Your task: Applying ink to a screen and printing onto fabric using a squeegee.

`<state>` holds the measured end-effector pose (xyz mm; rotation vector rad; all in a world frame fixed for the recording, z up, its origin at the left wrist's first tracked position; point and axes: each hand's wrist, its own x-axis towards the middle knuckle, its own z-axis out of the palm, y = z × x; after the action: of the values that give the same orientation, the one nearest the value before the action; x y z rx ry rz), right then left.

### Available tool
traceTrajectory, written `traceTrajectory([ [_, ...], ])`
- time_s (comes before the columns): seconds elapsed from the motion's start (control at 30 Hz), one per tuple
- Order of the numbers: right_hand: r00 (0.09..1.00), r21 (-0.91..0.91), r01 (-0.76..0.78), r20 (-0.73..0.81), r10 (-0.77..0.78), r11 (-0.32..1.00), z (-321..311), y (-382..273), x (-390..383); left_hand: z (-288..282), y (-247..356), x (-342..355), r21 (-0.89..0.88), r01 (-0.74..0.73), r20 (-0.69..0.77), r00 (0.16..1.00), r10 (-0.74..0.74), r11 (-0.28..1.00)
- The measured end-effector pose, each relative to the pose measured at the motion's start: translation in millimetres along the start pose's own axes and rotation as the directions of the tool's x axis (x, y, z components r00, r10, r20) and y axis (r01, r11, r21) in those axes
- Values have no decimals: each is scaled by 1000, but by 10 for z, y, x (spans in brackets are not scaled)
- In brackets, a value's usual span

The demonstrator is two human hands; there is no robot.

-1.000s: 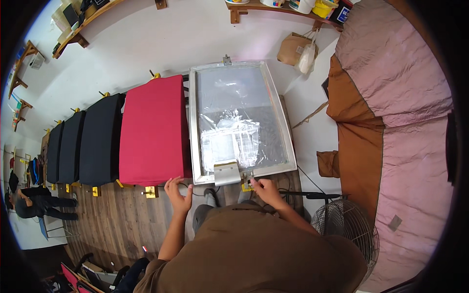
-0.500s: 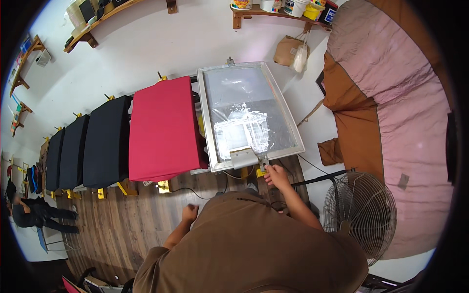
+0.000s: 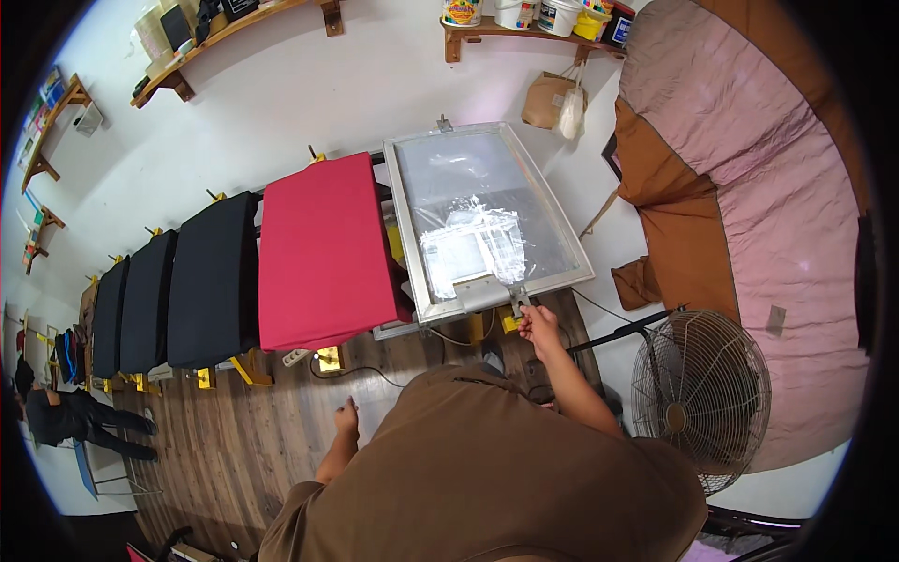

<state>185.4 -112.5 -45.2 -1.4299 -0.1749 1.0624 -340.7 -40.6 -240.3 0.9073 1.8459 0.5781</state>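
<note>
A white wall (image 3: 281, 103) and a wooden floor (image 3: 272, 440) fill the head view, and the silver screen frame (image 3: 409, 234) lies just right of the red cloth (image 3: 326, 253). The right hand (image 3: 537, 328) grasps the metal clamp (image 3: 519, 300) at its near edge; the left hand (image 3: 346, 418) is loosely clenched above the floor.

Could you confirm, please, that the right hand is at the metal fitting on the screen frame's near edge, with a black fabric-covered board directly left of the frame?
Not quite: the fabric-covered board left of the screen frame is red, not black, in the head view; the right hand is at the metal fitting.
</note>
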Motion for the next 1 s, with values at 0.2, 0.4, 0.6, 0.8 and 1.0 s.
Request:
traceTrajectory([
  [0.2,1000,-12,-12,-6,12,1000,-47,37,44,54,863,174,-630,15,-166,974,-154,777],
  [0.4,1000,-1,-7,1,7,1000,29,19,48,29,1664,159,-325,-596,-558,748,360,734],
  [0.6,998,9,42,-35,-42,999,40,117,102,134,1792,93,40,-626,-373,713,593,778],
  [0.8,995,23,98,-28,-97,995,27,165,139,184,1787,96,170,-586,-419,685,596,793],
  [1.0,993,30,117,-21,-117,993,56,145,122,184,1804,108,251,-612,-433,622,653,750],
])
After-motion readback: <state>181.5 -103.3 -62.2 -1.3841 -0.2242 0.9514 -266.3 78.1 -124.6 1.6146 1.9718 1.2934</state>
